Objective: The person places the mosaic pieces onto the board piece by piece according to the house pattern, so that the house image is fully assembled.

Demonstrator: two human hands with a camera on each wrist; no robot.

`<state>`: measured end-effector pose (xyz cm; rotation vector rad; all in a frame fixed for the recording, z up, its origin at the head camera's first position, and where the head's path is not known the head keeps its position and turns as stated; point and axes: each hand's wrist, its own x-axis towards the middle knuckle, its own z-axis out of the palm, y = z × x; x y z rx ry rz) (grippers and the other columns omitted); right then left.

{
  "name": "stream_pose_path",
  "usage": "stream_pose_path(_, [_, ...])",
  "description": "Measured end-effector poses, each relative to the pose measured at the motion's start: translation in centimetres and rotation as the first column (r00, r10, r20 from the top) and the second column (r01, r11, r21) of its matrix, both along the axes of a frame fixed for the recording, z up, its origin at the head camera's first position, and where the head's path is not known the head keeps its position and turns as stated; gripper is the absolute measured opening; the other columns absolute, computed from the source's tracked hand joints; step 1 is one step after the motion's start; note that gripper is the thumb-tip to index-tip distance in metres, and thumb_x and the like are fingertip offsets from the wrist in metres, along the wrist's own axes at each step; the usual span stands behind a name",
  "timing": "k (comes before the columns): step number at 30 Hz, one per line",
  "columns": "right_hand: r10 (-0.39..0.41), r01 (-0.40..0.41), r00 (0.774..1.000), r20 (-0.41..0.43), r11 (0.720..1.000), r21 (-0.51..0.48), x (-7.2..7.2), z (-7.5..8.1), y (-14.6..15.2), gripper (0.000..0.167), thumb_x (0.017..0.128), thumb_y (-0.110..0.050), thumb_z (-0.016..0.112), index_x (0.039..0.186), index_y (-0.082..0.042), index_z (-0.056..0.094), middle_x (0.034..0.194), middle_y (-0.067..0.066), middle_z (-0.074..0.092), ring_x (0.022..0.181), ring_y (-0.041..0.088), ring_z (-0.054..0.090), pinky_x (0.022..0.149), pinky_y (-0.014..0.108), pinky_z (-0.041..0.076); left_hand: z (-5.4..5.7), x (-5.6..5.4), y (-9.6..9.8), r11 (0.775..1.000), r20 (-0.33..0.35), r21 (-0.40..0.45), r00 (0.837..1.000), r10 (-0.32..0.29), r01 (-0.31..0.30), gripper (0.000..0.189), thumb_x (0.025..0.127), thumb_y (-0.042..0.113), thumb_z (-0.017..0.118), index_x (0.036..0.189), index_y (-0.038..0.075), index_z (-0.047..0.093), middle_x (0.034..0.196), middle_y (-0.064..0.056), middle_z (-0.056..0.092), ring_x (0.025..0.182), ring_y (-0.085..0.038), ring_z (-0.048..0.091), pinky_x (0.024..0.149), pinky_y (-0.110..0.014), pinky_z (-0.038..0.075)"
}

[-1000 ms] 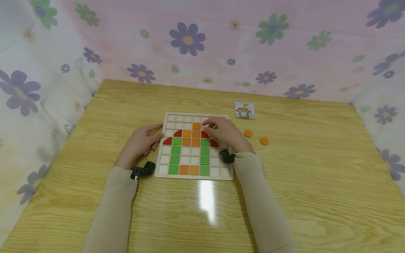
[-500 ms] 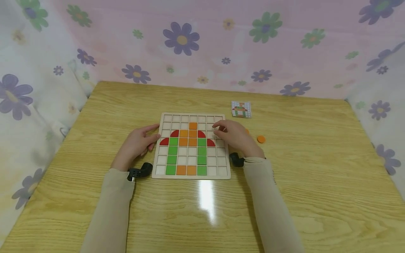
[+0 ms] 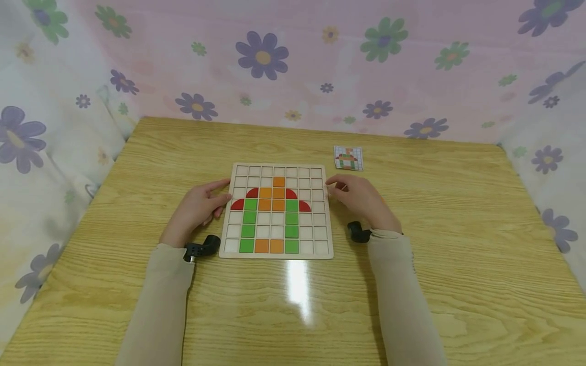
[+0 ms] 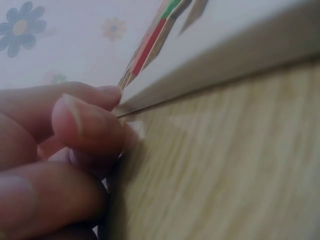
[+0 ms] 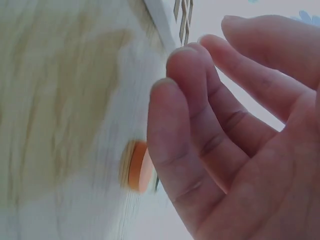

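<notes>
A wooden grid board [image 3: 276, 256] lies on the table, with green squares [image 3: 249, 217], orange squares [image 3: 278, 193] and red quarter-round pieces [image 3: 291, 194] set in its cells. My left hand [image 3: 194, 207] is at the board's left edge, its fingertips touching the rim; the left wrist view has those fingers [image 4: 90, 117] close up beside the pale edge. Just off the board's right edge, my right hand [image 3: 363, 201] hovers with loosely bent fingers and nothing in them. Beneath it, an orange disc [image 5: 139, 166] shows in the right wrist view; in the head view the hand mostly hides the discs.
A small printed picture card [image 3: 348, 158] lies behind the board's right corner. Flowered cloth [image 3: 297, 61] hangs behind the wooden table [image 3: 274, 315] and at both sides. A black wrist camera [image 3: 358, 232] is on each arm.
My right hand has moved right, from over the board to beyond its right edge, now covering the orange discs. My left hand stays at the board's left side.
</notes>
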<state>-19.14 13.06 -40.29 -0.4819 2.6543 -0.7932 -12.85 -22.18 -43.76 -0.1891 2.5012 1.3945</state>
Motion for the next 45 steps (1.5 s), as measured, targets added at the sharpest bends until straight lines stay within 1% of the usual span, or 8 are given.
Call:
stream_pose_path(2, [-0.016, 0.016, 1.000, 0.006, 1.000, -0.008, -0.2, -0.1, 0.5, 0.029, 0.092, -0.032, 0.049, 0.117, -0.019, 0.057, 0.102, 0.004, 0.055, 0.089, 0.020, 0.050, 0.075, 0.035, 0.042, 0.0, 0.0, 0.0, 1.000, -0.004, 0.003, 1.000, 0.006, -0.006, 0.052, 0.086, 0.043, 0.055, 0.134, 0.030, 0.040, 0.057, -0.008, 0.051, 0.034, -0.014, 0.033, 0.033, -0.030, 0.031])
stream_pose_path(5, [-0.028, 0.029, 0.999, 0.015, 0.999, -0.017, -0.4, -0.2, 1.0, 0.030, 0.092, -0.033, 0.049, 0.118, -0.019, 0.056, 0.104, 0.005, 0.054, 0.091, 0.021, 0.049, 0.077, 0.036, 0.041, -0.1, 0.0, -0.1, 1.000, -0.008, -0.002, 1.000, -0.007, 0.007, 0.053, 0.086, 0.044, 0.054, 0.135, 0.030, 0.039, 0.058, -0.009, 0.051, 0.033, -0.013, 0.033, 0.033, -0.030, 0.031])
stream_pose_path(12, [-0.063, 0.063, 0.998, 0.010, 0.998, -0.016, -0.6, -0.2, 2.1, 0.032, 0.091, -0.030, 0.051, 0.118, -0.015, 0.056, 0.106, 0.008, 0.055, 0.095, 0.023, 0.050, 0.078, 0.039, 0.041, -0.2, 0.0, -0.1, 1.000, -0.004, 0.013, 1.000, 0.009, -0.009, 0.052, 0.085, 0.045, 0.055, 0.134, 0.031, 0.041, 0.057, -0.009, 0.051, 0.033, -0.014, 0.033, 0.034, -0.031, 0.032])
stream_pose_path(18, [-0.073, 0.073, 0.997, 0.004, 0.997, -0.004, -0.7, -0.4, 3.0, 0.032, 0.090, -0.029, 0.053, 0.119, -0.013, 0.054, 0.106, 0.009, 0.055, 0.094, 0.024, 0.050, 0.078, 0.039, 0.041, -0.2, -0.1, -0.1, 1.000, -0.006, 0.018, 1.000, 0.008, -0.008, 0.053, 0.085, 0.046, 0.055, 0.134, 0.030, 0.040, 0.057, -0.009, 0.051, 0.033, -0.014, 0.033, 0.034, -0.032, 0.032])
stream_pose_path(27, [-0.076, 0.076, 0.997, 0.003, 0.997, -0.003, -0.8, -0.7, 4.4, 0.034, 0.089, -0.028, 0.055, 0.119, -0.012, 0.054, 0.102, 0.010, 0.054, 0.091, 0.025, 0.051, 0.076, 0.039, 0.041, -0.3, -0.1, 0.0, 1.000, -0.017, -0.008, 1.000, -0.015, 0.015, 0.053, 0.086, 0.046, 0.053, 0.135, 0.030, 0.039, 0.057, -0.009, 0.051, 0.033, -0.014, 0.034, 0.034, -0.032, 0.032])
stream_pose_path(32, [-0.083, 0.083, 0.996, 0.022, 0.997, -0.009, -0.9, -0.6, 4.7, 0.034, 0.089, -0.027, 0.056, 0.119, -0.011, 0.054, 0.103, 0.011, 0.054, 0.092, 0.026, 0.051, 0.078, 0.040, 0.040, -0.4, -0.2, -0.2, 1.000, -0.018, -0.008, 1.000, -0.008, 0.008, 0.053, 0.085, 0.046, 0.054, 0.134, 0.030, 0.040, 0.057, -0.009, 0.051, 0.033, -0.015, 0.034, 0.033, -0.032, 0.032])
stream_pose_path(37, [-0.084, 0.083, 0.996, 0.023, 0.996, 0.012, -1.0, -0.6, 4.7, 0.031, 0.088, -0.022, 0.057, 0.116, -0.008, 0.056, 0.104, 0.013, 0.055, 0.094, 0.027, 0.050, 0.082, 0.042, 0.040, -0.4, -0.2, -0.2, 1.000, -0.012, -0.002, 1.000, -0.013, 0.013, 0.053, 0.086, 0.046, 0.054, 0.134, 0.030, 0.040, 0.057, -0.009, 0.051, 0.033, -0.015, 0.033, 0.033, -0.032, 0.032])
stream_pose_path(45, [-0.084, 0.083, 0.996, 0.041, 0.996, 0.026, -1.1, -0.8, 4.7, 0.028, 0.088, -0.022, 0.058, 0.111, -0.008, 0.057, 0.104, 0.012, 0.055, 0.093, 0.026, 0.050, 0.082, 0.042, 0.039, -0.4, -0.2, -0.1, 1.000, -0.009, 0.012, 1.000, -0.009, 0.009, 0.053, 0.086, 0.046, 0.054, 0.134, 0.030, 0.040, 0.057, -0.009, 0.051, 0.032, -0.013, 0.032, 0.033, -0.032, 0.032])
